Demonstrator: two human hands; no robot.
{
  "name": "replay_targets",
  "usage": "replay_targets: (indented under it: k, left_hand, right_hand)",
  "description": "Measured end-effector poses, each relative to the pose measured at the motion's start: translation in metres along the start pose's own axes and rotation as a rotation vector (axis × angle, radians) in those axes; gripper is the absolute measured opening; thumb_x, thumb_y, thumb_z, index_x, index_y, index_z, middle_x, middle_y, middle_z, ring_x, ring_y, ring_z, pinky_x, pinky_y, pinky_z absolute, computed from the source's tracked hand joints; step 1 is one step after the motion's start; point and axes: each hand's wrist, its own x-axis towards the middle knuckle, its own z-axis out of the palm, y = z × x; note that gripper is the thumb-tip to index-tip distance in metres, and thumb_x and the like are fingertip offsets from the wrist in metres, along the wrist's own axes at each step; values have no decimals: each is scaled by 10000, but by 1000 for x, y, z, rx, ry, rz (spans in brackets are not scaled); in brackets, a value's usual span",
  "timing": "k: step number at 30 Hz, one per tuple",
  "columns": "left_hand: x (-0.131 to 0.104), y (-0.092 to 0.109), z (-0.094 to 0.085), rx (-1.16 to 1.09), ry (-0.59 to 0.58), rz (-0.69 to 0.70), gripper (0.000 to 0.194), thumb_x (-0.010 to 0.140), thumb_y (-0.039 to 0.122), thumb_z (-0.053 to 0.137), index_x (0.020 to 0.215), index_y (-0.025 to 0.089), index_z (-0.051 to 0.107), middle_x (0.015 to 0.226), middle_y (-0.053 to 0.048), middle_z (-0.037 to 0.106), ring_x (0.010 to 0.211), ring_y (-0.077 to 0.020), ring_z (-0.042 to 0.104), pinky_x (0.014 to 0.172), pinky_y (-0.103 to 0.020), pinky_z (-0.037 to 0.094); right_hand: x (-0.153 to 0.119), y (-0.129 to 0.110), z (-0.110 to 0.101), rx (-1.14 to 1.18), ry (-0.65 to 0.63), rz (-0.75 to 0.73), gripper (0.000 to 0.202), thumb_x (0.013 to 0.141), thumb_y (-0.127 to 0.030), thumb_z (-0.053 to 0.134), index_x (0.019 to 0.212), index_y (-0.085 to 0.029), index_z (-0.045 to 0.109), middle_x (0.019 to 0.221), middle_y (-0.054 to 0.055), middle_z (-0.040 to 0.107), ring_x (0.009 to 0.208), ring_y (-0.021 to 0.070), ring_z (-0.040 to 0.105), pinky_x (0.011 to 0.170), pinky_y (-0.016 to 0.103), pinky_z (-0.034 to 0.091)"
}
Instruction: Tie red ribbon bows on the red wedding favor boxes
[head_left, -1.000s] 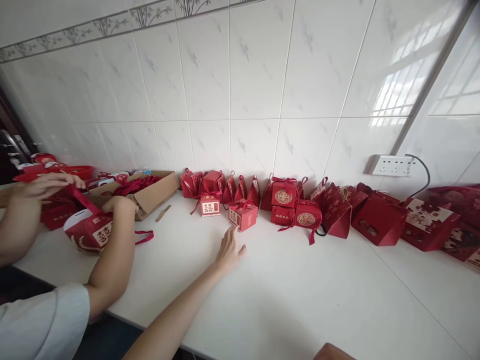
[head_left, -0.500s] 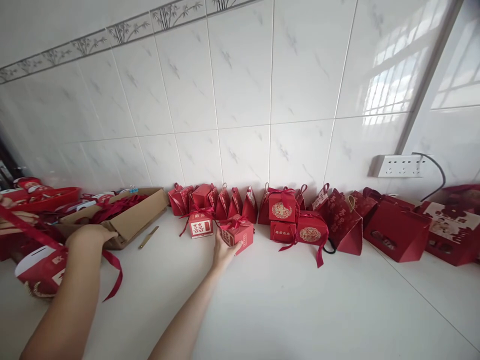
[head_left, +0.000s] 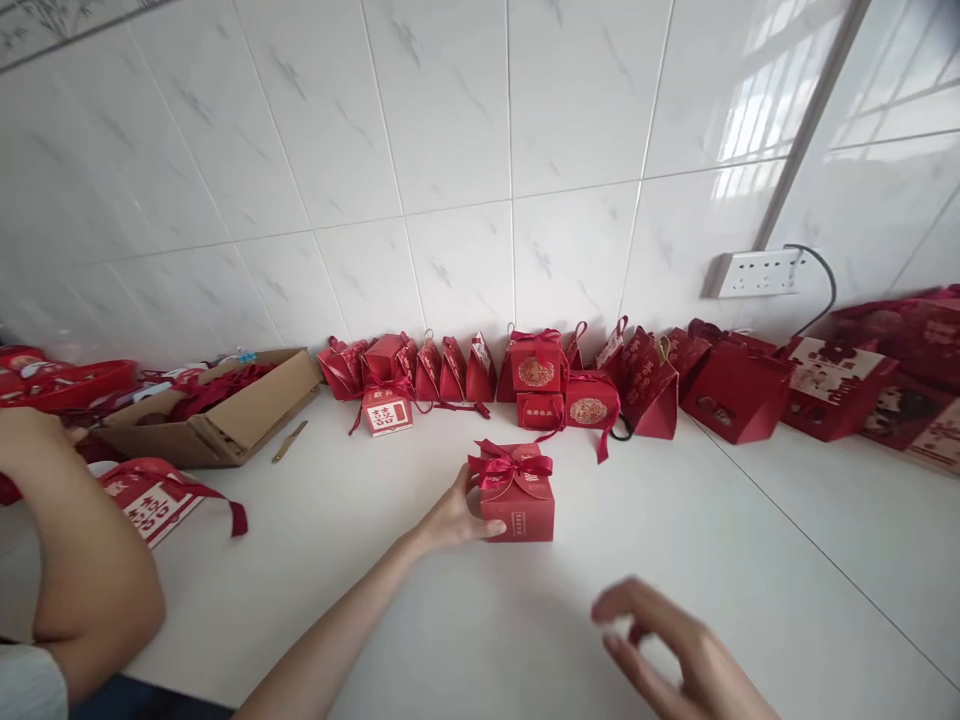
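My left hand grips the left side of a red gift box, thumb along its front face. A dark red satin bow is tied on the box's top, and the box is upright at the white tabletop. Lower and to the right, my right hand hovers apart from the box, slightly blurred. Its fingers are bent and spread, with nothing between them.
A co-worker's arm reaches in at the left, by a red ribboned box. Behind stand an open cardboard box of ribbons, a small brass-coloured strip, several red gift boxes and a white power strip.
My left hand has brought the bowed gift box away from the row, nearer and to the right. My right hand has come into view. The co-worker's arm has shifted left, and the view has turned.
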Motion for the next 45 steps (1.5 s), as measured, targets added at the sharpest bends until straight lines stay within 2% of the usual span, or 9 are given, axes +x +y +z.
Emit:
replay_targets:
  k: [8, 10, 12, 16, 20, 24, 30, 38, 45]
  left_hand:
    - [-23, 31, 79, 202, 257, 2, 653, 611, 453, 755, 1148, 193, 491, 1135, -121, 620, 1071, -332, 561, 942, -506, 395]
    - [-28, 35, 79, 217, 247, 60, 297, 701, 464, 658, 847, 213, 595, 805, -41, 666, 858, -260, 602, 842, -421, 443]
    - [-23, 35, 73, 184, 295, 70, 293, 794, 482, 524, 666, 219, 536, 635, -18, 598, 727, -221, 577, 736, -365, 455]
    - [12, 31, 63, 80, 516, 37, 327, 896, 480, 320, 929, 208, 498, 998, -76, 608, 978, -229, 563, 863, -370, 440]
    - [27, 29, 72, -23, 385, 52, 473, 877, 545, 333, 1155, 190, 478, 1205, -107, 580, 1136, -243, 537, 918, -361, 451]
    - [15, 29, 68, -63, 189, 107, 521, 880, 598, 324, 1046, 168, 567, 977, -91, 672, 909, -232, 628, 798, -342, 488]
    - [11, 37, 53, 3, 165, 60, 397, 848, 557, 436, 857, 182, 567, 606, 13, 571, 573, -154, 541, 580, -276, 433]
    - [2, 51, 69, 84, 93, 108, 540, 788, 429, 585, 1271, 251, 421, 1200, -79, 563, 1086, -240, 558, 921, -387, 461]
    - [-2, 57, 69, 244, 108, 224, 400, 764, 360, 601, 1135, 239, 515, 1137, -84, 517, 1067, -257, 542, 898, -410, 489]
  right_hand:
    - [85, 2, -21, -37, 234, -47, 715, 779, -551, 605, 1325, -199, 307, 1337, 191, 413, 1210, 330, 480, 912, 511, 486]
    - [93, 11, -27, 90, 218, -48, 610, 842, -553, 519, 1293, -184, 340, 1309, 178, 465, 1187, 297, 505, 948, 495, 464]
    - [94, 19, -32, 211, 200, -44, 494, 900, -547, 416, 1239, -189, 395, 1236, 145, 545, 1132, 263, 547, 946, 466, 469]
    - [87, 29, -33, 284, 213, -52, 469, 898, -590, 393, 1163, -210, 466, 1310, 127, 513, 1132, 258, 546, 949, 445, 465]
    - [83, 32, -27, 402, 158, -87, 527, 864, -573, 492, 1244, -218, 406, 1344, 132, 481, 1111, 246, 565, 914, 407, 495]
    - [83, 36, -28, 366, 192, -23, 499, 876, -494, 524, 1267, -218, 383, 1253, 120, 528, 1138, 246, 541, 969, 428, 457]
    - [79, 32, -49, 377, 82, 5, 343, 846, -486, 552, 1056, -222, 486, 1143, 84, 550, 1095, 245, 557, 921, 413, 477]
    - [74, 21, -60, -1, 262, 96, 374, 880, -551, 439, 826, -195, 541, 886, 59, 594, 784, 185, 559, 703, 328, 472]
    - [72, 22, -65, 135, -105, 223, 484, 894, -565, 407, 588, -194, 352, 555, -51, 325, 495, 75, 287, 458, 229, 260]
